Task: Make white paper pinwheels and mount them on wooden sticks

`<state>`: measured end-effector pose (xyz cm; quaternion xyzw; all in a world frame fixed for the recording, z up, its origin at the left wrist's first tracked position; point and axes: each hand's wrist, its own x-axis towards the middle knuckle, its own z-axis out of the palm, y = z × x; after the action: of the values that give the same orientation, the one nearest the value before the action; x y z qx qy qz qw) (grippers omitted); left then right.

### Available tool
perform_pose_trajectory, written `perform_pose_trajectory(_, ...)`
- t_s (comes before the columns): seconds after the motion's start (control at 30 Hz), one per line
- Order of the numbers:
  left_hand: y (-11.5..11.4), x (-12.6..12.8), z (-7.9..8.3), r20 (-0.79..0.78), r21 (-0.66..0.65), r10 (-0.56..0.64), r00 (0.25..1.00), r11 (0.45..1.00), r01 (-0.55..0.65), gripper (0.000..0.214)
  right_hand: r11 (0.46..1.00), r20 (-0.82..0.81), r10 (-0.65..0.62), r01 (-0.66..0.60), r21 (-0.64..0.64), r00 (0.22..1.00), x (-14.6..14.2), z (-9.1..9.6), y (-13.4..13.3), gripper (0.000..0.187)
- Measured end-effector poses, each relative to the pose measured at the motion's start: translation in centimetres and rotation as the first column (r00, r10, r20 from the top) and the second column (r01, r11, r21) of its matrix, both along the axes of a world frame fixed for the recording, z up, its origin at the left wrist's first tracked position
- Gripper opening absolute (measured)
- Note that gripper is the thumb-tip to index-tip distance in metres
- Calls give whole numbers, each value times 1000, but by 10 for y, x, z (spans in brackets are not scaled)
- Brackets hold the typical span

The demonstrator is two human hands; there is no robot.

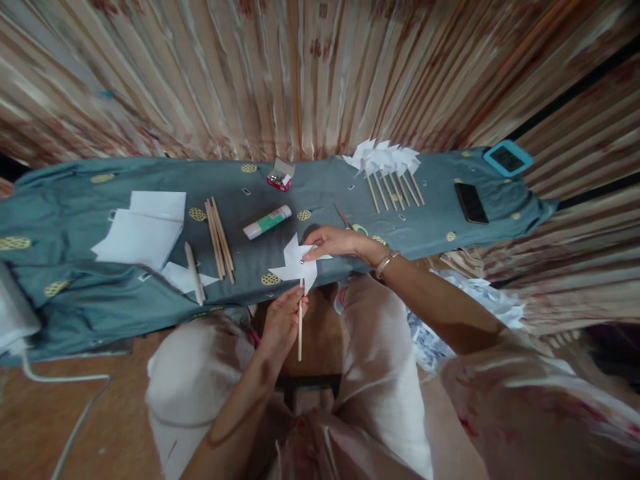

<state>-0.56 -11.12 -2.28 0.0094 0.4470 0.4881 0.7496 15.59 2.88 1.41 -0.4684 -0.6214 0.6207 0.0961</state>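
A white paper pinwheel [293, 265] is held up above the table's near edge, a small pin showing at its centre. My left hand [281, 321] is closed around its wooden stick [300, 337], just under the paper blades. From the right, my right hand [327, 243] grips the paper near the pin, thumb in front and the other fingers partly hidden behind it. A glue stick [267, 222] lies just beyond the pinwheel. Scissors [350, 223] with pale green handles rest behind my right hand.
On the cloth-covered table [320, 190] lie finished pinwheels [387, 163], a pin box [281, 175], wooden sticks [219, 240], white paper sheets [143, 230], a pencil-like stick [194, 273], a black phone [471, 203] and a blue-framed device [507, 158]. Paper scraps [475, 297] lie low at right.
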Motion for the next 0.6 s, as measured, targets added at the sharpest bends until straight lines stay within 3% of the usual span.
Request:
perform_pose_trajectory(0.07, 6, -1, 11, 7, 3, -3, 1000, 1000, 3, 16, 990, -84, -140, 141, 4, 986, 4, 6, -5, 34)
perform_pose_trajectory(0.13, 14, -2, 23, -3, 13, -15, 1000, 1000, 15, 12, 947, -183, -307, 318, 33, 934, 6, 13, -7, 41)
perform_pose_trajectory(0.27, 42, -1, 48, -61, 62, -17, 998, 998, 21, 8, 757, -416, -594, 653, 0, 688, 4, 19, 2, 54)
perform_pose_trajectory(0.4, 81, 2, 66, -57, 165, -24, 998, 986, 33, 10, 571, -516, -733, 813, -115, 443, -7, 19, 16, 56)
perform_pose_trajectory(0.47, 99, 5, 68, -47, 210, -16, 999, 977, 26, 13, 546, -511, -759, 822, -162, 403, -12, 18, 20, 57)
perform_pose_trajectory(0.6, 126, 11, 63, -51, 216, 36, 998, 976, -24, 18, 567, -504, -768, 786, -246, 396, -14, 15, 24, 68)
